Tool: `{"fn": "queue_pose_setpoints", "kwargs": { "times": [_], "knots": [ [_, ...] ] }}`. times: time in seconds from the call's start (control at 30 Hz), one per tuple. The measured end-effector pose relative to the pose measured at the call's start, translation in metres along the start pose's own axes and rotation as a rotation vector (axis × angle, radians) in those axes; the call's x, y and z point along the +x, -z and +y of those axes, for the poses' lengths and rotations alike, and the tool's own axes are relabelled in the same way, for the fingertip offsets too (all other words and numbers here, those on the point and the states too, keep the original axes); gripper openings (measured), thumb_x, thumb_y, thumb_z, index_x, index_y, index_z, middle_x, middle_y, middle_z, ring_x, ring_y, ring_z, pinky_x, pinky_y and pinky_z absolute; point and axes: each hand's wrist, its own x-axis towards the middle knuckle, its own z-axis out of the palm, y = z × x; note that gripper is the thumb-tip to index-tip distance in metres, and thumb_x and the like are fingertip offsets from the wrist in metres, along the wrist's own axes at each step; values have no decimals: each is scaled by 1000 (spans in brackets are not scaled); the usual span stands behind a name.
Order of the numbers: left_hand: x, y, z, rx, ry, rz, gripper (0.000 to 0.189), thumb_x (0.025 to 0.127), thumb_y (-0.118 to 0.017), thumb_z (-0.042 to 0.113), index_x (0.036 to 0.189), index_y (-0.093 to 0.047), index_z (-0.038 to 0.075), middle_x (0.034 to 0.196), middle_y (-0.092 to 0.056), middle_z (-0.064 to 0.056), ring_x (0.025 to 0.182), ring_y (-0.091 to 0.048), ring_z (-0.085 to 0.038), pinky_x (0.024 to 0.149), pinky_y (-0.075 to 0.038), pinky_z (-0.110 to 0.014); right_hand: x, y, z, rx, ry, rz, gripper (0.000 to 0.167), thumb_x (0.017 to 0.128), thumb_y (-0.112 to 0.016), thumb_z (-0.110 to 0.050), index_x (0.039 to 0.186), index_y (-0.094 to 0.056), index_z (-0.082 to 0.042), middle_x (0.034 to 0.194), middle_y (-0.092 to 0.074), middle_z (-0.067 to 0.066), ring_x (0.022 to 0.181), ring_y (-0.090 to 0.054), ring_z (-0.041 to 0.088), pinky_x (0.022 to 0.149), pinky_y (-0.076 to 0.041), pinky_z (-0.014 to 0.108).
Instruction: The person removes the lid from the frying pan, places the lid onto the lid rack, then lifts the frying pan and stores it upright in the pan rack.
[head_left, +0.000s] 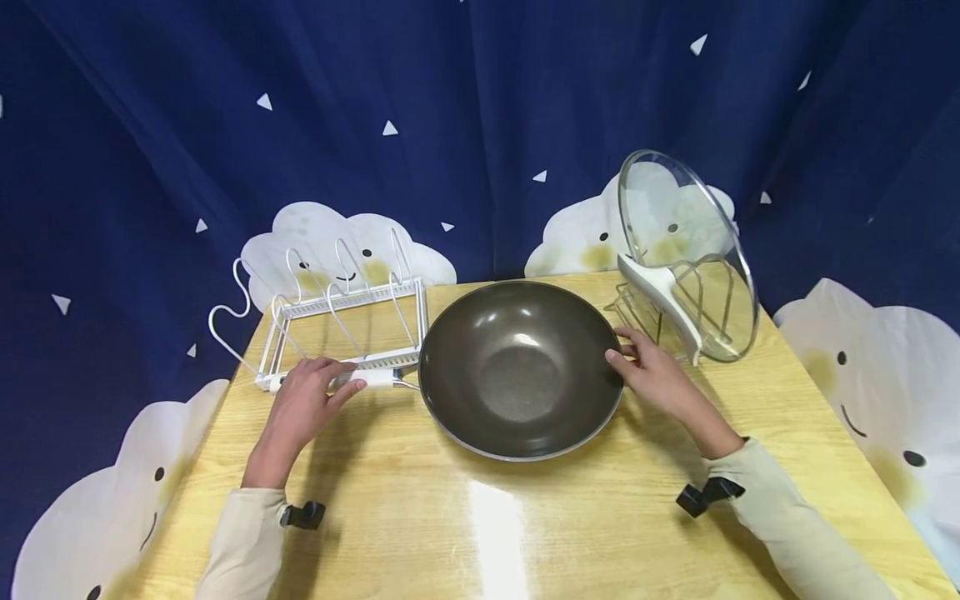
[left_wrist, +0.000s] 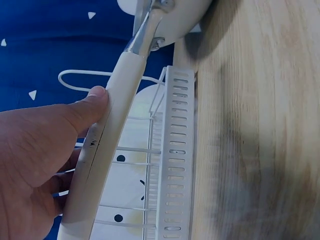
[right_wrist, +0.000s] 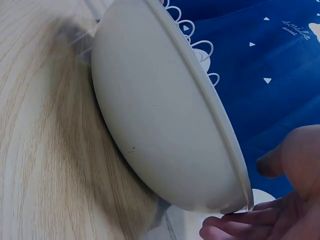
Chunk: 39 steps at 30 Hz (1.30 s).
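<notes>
A wok (head_left: 521, 371) with a dark inside and a cream outside sits upright on the wooden table. Its white handle (left_wrist: 110, 125) points left along the front of a white wire rack. My left hand (head_left: 303, 404) holds this handle, the thumb on the near side and the fingers partly hidden behind it in the left wrist view. On the opposite side, my right hand (head_left: 660, 375) touches the wok's rim. Seen from the right wrist, its fingers (right_wrist: 245, 222) reach under the rim's edge, while the thumb stands apart from the wok.
The white rack (head_left: 408, 360) with several wire loops stands at the table's back left. At the back right, a glass lid (head_left: 738, 237) with a white handle leans upright by a wire stand (head_left: 637, 310). A dark blue curtain (head_left: 480, 125) hangs behind the table.
</notes>
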Motion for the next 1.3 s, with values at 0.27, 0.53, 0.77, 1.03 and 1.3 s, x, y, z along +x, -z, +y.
{"fn": "queue_pose_setpoints", "kwargs": {
  "times": [0.27,0.53,0.77,1.03,1.3],
  "knots": [
    [-1,-2,0,22,-54,54,34,85,-82,26,109,-77,2,98,-73,-15,92,-68,-37,88,-49,-55,2,0,6,-30,16,33,54,108,-51,-24,148,-41,11,117,-70,26,85,-72,28,81,-54,41],
    [-5,-6,-3,21,-79,81,34,80,-85,26,107,-78,5,95,-74,-11,84,-64,-33,72,-50,-49,0,-5,13,-35,60,42,48,106,-55,-16,141,-47,16,123,-66,32,109,-69,40,82,-57,36],
    [-3,-4,-8,4,-94,86,37,78,-86,26,108,-78,6,95,-74,-10,84,-64,-32,73,-50,-49,3,-5,13,13,47,24,50,107,-53,-15,143,-43,17,121,-67,31,96,-72,32,74,-56,27],
    [0,3,-9,-22,-106,14,37,79,-86,24,110,-77,5,98,-75,-11,88,-65,-32,77,-50,-50,2,-4,13,48,45,4,51,108,-52,-18,144,-42,17,122,-66,32,89,-74,29,74,-59,32],
    [1,7,-7,-29,-64,-45,37,83,-84,26,114,-77,7,101,-74,-12,93,-66,-33,81,-50,-51,3,-3,11,55,42,11,47,108,-52,-16,142,-45,16,118,-69,30,81,-71,19,71,-57,29]
  ]
}}
